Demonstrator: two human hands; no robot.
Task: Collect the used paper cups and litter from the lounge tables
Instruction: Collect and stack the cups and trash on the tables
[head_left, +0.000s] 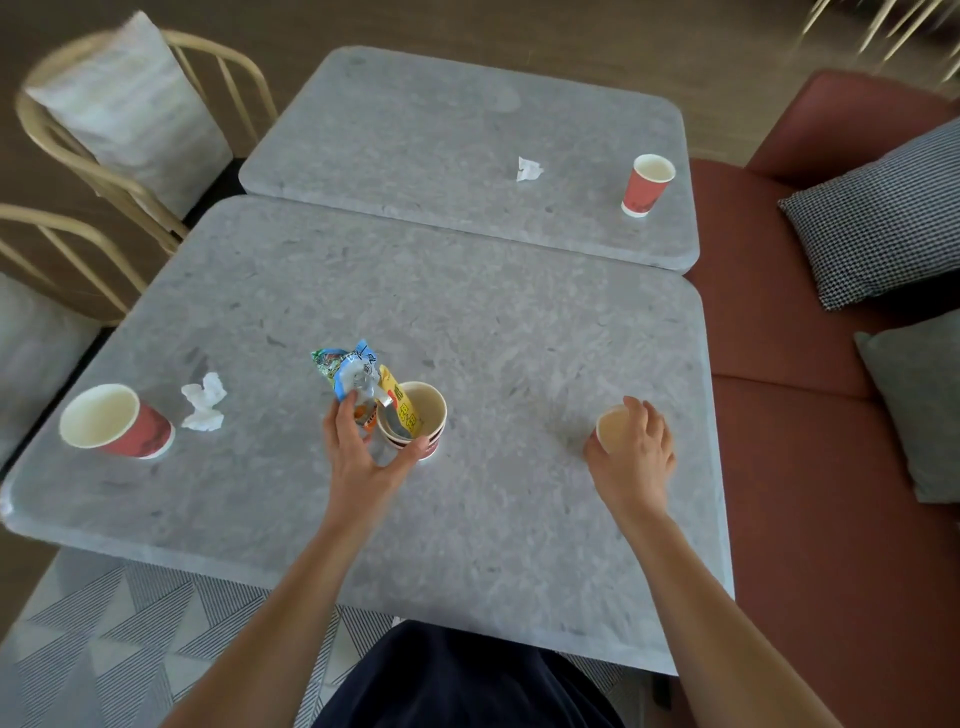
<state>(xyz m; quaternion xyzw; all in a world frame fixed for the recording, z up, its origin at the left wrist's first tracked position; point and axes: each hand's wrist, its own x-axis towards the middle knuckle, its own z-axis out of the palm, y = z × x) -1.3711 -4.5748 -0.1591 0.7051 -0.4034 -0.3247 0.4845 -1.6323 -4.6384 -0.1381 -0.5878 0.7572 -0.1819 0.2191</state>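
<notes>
I'm gathering cups: my left grip (363, 452) is pinching wrappers (348, 374) beside the stacked cups (415, 421), right grip (634, 452) curling round a lone cup (609, 428) (nesting it looks next).

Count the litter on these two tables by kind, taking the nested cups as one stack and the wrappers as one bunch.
Single paper cups: 3 (near-left cup, near-right cup, far cup)
Nested cup stack: 1
Crumpled tissues: 2 (near tissue, far tissue)
Wrapper bunch: 1
Total: 7
</notes>
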